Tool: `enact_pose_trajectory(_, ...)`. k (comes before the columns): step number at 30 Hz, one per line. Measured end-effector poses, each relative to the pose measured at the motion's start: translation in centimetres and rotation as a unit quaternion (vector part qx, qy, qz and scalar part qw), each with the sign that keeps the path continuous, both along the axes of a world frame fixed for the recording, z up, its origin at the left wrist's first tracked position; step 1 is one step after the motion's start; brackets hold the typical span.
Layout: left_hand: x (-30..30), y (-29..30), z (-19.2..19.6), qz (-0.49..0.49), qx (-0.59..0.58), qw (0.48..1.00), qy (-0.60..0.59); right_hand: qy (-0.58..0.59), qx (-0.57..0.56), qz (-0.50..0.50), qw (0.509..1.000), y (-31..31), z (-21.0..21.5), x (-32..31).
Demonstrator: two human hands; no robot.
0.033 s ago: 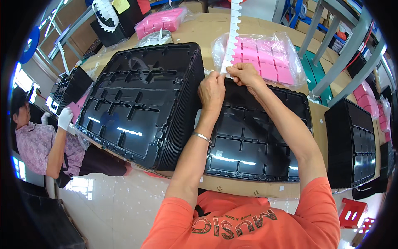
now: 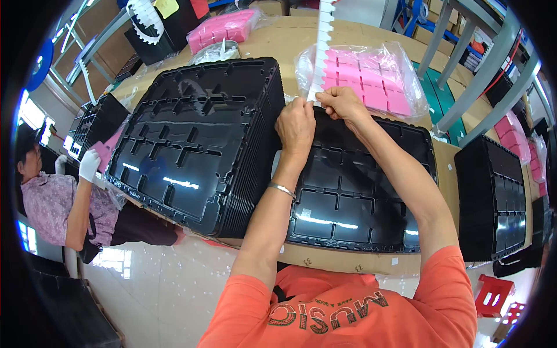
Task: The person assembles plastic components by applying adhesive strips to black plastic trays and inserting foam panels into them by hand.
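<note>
A long white strip with a toothed edge [image 2: 321, 55] rises almost upright over the far edge of a black plastic tray [image 2: 336, 200]. Both hands hold its lower end, close together. My left hand [image 2: 296, 124] is closed around the bottom of the strip, its fingertips partly hidden. My right hand [image 2: 342, 103] pinches the strip just beside it, thumb against finger. Beneath my forearms lies the tray, moulded with shallow compartments. Just beyond my hands, a clear plastic bag [image 2: 413, 87] holds pink foam blocks [image 2: 371, 81].
A tall stack of black trays [image 2: 197, 145] stands to my left, and another black stack [image 2: 493, 200] to the right. Cardboard covers the table [image 2: 290, 40]. At far left, a gloved co-worker [image 2: 64, 203] handles a pink piece. Grey metal legs [image 2: 481, 75] rise at the right.
Very little differs. The upper part of the white strip has shifted slightly to the left; both hands keep their hold on its lower end.
</note>
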State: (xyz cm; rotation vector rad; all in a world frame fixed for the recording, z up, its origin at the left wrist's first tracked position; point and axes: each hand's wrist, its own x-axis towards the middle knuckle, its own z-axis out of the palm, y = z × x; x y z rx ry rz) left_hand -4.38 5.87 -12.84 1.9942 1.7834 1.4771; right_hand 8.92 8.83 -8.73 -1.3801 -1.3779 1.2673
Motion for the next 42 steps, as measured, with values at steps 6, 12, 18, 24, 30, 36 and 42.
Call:
enact_pose_trajectory(6,-0.1,0.1,-0.6,0.072,0.092,0.988,0.097,-0.033,-0.013,0.047,0.998,0.3,0.5,0.9)
enact_pose_trajectory(12,-0.4,-0.6,0.4,0.024,-0.037,0.993,0.108,-0.027,-0.037,0.076,0.996,0.3,1.3,1.9)
enact_pose_trajectory(18,-2.0,-6.7,1.4,-0.043,0.054,0.998,0.008,-0.303,0.003,0.294,0.906,0.0,2.4,2.4)
enact_pose_trajectory(24,-4.3,-15.1,-0.1,-0.035,0.029,0.999,0.014,-0.461,0.114,0.329,0.816,1.3,0.9,0.5)
enact_pose_trajectory(30,-4.8,-16.5,0.0,-0.061,0.012,0.998,0.011,-0.545,0.170,0.311,0.760,1.8,-0.3,-0.6)
enact_pose_trajectory(36,-3.5,-13.0,1.5,-0.104,0.035,0.993,0.054,-0.472,0.259,0.186,0.822,0.9,-2.0,0.9)
enact_pose_trajectory(42,-0.6,-3.1,-0.1,-0.116,0.005,0.973,0.201,-0.372,0.363,0.053,0.853,-2.8,-0.4,3.5)
